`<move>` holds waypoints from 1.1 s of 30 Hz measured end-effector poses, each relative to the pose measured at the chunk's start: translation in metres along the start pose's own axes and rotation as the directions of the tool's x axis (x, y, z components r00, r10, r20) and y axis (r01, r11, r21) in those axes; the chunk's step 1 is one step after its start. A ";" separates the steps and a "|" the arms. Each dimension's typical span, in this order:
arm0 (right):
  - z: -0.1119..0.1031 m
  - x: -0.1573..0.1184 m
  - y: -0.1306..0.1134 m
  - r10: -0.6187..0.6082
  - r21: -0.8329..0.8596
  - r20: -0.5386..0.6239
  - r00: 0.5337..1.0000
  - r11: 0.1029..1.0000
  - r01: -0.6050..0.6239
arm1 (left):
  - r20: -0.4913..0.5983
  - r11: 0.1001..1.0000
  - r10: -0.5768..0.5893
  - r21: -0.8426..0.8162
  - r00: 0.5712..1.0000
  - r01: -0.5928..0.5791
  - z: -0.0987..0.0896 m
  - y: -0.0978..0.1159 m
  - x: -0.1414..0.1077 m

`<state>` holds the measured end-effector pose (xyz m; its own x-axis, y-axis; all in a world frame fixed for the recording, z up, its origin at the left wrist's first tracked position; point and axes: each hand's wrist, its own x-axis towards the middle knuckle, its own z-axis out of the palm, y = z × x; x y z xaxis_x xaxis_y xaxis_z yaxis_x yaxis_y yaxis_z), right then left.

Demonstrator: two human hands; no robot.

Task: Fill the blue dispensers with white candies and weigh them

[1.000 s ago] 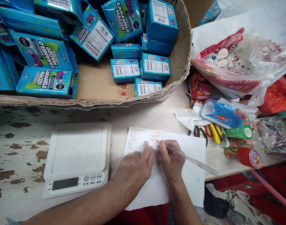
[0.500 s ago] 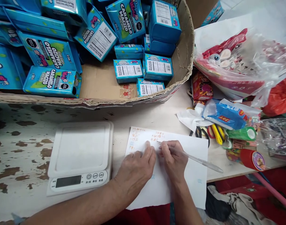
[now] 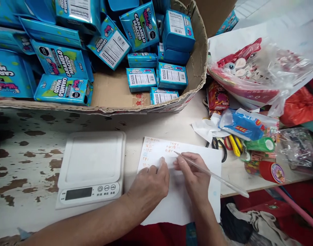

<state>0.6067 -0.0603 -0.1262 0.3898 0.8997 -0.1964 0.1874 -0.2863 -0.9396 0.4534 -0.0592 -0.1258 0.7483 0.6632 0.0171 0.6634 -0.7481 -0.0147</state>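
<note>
A white sheet of paper (image 3: 169,212) lies on the table with orange handwriting in columns near its top. My left hand (image 3: 150,182) rests on the sheet, index finger extended just below the writing and the other fingers partly bent. In my right hand (image 3: 194,171) is a clear, slim pen (image 3: 227,184), pinched between thumb and fingers. Its tip is at the right-hand column of writing; whether it touches the paper I cannot tell. To the left of the sheet sits a white digital scale (image 3: 92,157) with a dark display and a bare platform.
Along the back stands a cardboard box (image 3: 112,90) of blue candy packs (image 3: 107,44). At right are scissors (image 3: 220,148), a yellow cutter (image 3: 235,145), green tape (image 3: 264,145), a red-lidded jar (image 3: 273,172) and a plastic bag (image 3: 274,71). Clothes (image 3: 251,218) lie below the table edge.
My right hand and the pen have shifted slightly right across the sheet. The left hand stays on the paper. The whole view has moved a little.
</note>
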 end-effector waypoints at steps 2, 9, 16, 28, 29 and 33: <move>0.005 -0.007 0.002 -0.037 -0.064 0.032 0.999 0.997 0.039 | -0.025 1.000 -0.012 -0.005 1.000 0.012 0.001 0.001 0.000; 0.017 -0.009 0.015 -0.175 -0.270 -0.077 0.982 0.951 0.149 | -0.076 0.999 -0.049 -0.018 0.996 0.047 0.000 0.000 0.000; 0.018 -0.007 0.019 -0.256 -0.300 -0.065 0.965 0.927 0.226 | -0.069 0.999 -0.041 -0.017 0.997 0.040 -0.004 -0.001 0.000; 0.016 -0.007 0.019 -0.282 -0.292 -0.024 0.959 0.920 0.263 | -0.073 0.998 -0.053 -0.039 0.996 0.051 -0.008 -0.003 0.001; 0.016 -0.007 0.019 -0.282 -0.295 -0.022 0.959 0.918 0.264 | -0.073 0.998 -0.053 -0.039 0.996 0.051 -0.009 -0.003 0.001; 0.016 -0.007 0.019 -0.299 -0.302 -0.014 0.954 0.911 0.281 | -0.068 0.998 -0.045 -0.040 0.997 0.042 -0.009 -0.004 0.002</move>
<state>0.5933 -0.0663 -0.1471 0.3288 0.9394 0.0972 0.5528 -0.1080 -0.8263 0.4525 -0.0555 -0.1164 0.7159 0.6929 0.0858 0.6936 -0.7199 0.0255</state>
